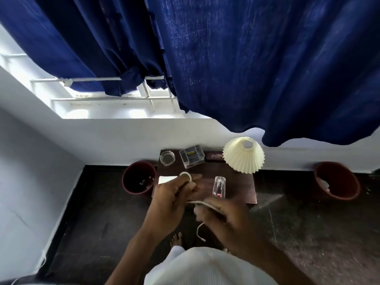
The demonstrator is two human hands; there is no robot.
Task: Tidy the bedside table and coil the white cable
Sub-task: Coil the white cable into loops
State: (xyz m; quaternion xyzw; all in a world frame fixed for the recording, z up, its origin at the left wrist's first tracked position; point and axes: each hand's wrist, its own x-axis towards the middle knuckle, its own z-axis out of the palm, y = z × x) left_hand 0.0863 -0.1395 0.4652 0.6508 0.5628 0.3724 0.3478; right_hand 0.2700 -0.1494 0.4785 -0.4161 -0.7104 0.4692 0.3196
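Observation:
The white cable (pixel 202 204) runs between both hands above the front edge of the dark wooden bedside table (pixel 244 182). My left hand (pixel 172 199) grips a small loop of it, which sticks up over the fingers. My right hand (pixel 226 217), blurred, holds the cable lower down, and a loose tail hangs below toward the floor. On the table stand a glass bottle (pixel 219 187), a clear box with dark contents (pixel 191 156), a glass ashtray (pixel 167 157), a dark case (pixel 214 156), a white paper (pixel 166 179) and a cream pleated lampshade (pixel 243 155).
A red-brown pot (pixel 138 177) stands on the dark floor left of the table and another pot (pixel 337 181) far right. Blue curtains (pixel 246 68) hang over the window above. A white wall borders the left. My bare foot (pixel 176 239) shows below the hands.

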